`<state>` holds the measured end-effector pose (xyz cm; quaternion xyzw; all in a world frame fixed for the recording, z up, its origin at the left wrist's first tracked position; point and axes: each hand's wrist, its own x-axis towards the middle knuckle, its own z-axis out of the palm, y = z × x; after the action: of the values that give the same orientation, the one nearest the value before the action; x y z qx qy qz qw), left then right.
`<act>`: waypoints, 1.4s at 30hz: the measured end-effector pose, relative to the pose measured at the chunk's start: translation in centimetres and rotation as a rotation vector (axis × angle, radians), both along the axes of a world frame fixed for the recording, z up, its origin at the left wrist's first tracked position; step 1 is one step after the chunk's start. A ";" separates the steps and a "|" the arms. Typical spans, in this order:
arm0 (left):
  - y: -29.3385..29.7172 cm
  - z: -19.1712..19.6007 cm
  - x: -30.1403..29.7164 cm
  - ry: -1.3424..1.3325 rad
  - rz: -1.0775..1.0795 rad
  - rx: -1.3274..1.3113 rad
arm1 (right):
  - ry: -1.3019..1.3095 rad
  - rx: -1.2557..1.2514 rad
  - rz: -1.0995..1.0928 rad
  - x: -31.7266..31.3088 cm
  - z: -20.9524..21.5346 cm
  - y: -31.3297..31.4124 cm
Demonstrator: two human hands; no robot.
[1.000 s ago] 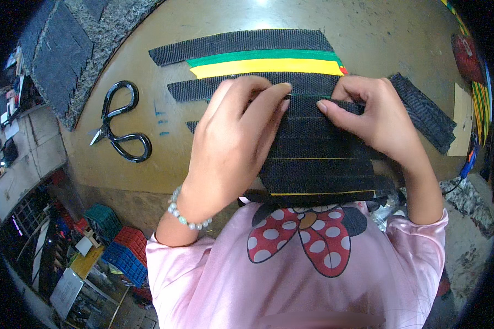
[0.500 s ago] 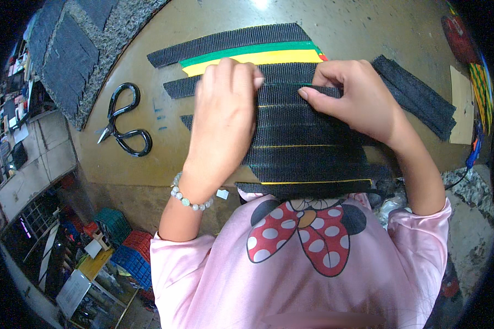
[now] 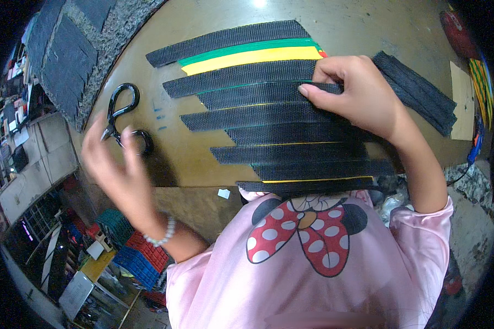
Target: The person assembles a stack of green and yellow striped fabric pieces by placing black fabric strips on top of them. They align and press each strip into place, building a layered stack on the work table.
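Staggered black mesh strips [image 3: 291, 137] lie fanned across the brown worktop [image 3: 192, 159]. My right hand [image 3: 362, 96] presses flat on them, fingers extended, gripping nothing. My left hand [image 3: 118, 164], blurred, fingers spread, hovers at the black scissors [image 3: 123, 118], holding nothing.

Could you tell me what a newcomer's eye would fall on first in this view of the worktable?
The eye goes first to the stack of black mesh strips, fanned in steps across the middle of the brown table, with green and yellow bands showing near the top. The right hand presses on the strips at the right, while the blurred left hand is at the black scissors on the left.
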<state>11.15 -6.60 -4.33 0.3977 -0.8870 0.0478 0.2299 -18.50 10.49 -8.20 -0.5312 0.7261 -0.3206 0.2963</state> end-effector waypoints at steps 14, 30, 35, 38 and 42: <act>8.5 -2.8 -9.2 -0.249 -0.468 0.248 | 0.019 0.044 0.003 0.0 0.5 0.0; 8.6 -2.9 -9.1 -0.299 -0.479 0.266 | 0.069 0.169 -0.169 -0.3 2.0 2.0; 8.8 -2.6 -9.1 -0.295 -0.465 0.309 | 0.059 0.102 -0.107 -0.7 1.6 2.0; 8.9 -2.7 -9.4 -0.263 -0.457 0.298 | 0.058 0.120 -0.092 -1.0 1.5 2.0; 9.3 -2.9 -10.2 -0.249 -0.395 0.299 | 0.057 0.117 -0.095 -1.1 1.3 2.0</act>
<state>0.92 2.72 -7.20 0.2374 -0.9660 -0.0810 0.0629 -19.60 12.53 -6.92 -0.4870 0.7760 -0.2761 0.2906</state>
